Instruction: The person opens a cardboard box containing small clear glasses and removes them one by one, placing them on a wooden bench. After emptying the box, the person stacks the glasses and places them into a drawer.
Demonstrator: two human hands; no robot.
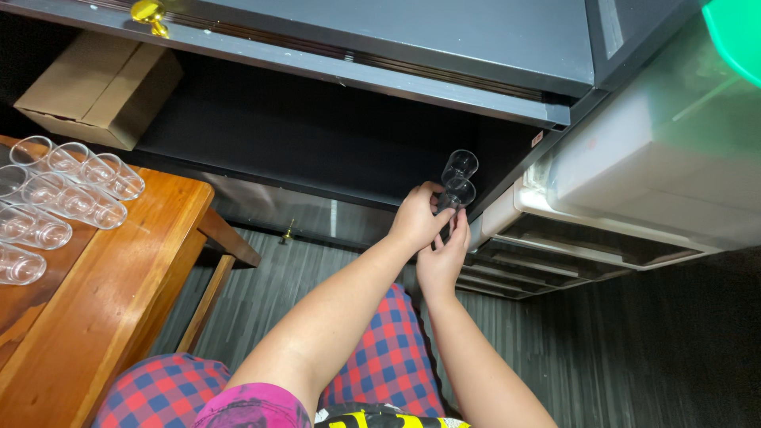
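While both arms reached forward over the checked shorts (388, 349), the left hand (418, 215) and the right hand (444, 257) met at the open front of a dark cabinet (317, 135). Left hand was closed around the lower part of a clear plastic cup (457, 181), fingers wrapped at its side. Right hand sat just below and beside it, fingers curled up against the same cup; whether it truly gripped or only steadied could not be told. What looked like two clear cups nested or stacked, tilted, the upper rim pointing away toward the cabinet's inside; exact count unclear. Cup was at the right end of the cabinet's shelf opening, at its lower edge, held in the air rather than resting.

Left of the arms stood a wooden table (119, 277) with a batch of more clear cups (63, 198) lying on their sides in rows, well apart from the hands. A cardboard box (99, 91) sat behind them, tucked at the cabinet's left end. A gold knob (149, 13) showed on the cabinet's top left edge. Right of the hands was a white plastic drawer unit (634, 182), just beside the cabinet. Floor was dark, striped planks (634, 357).
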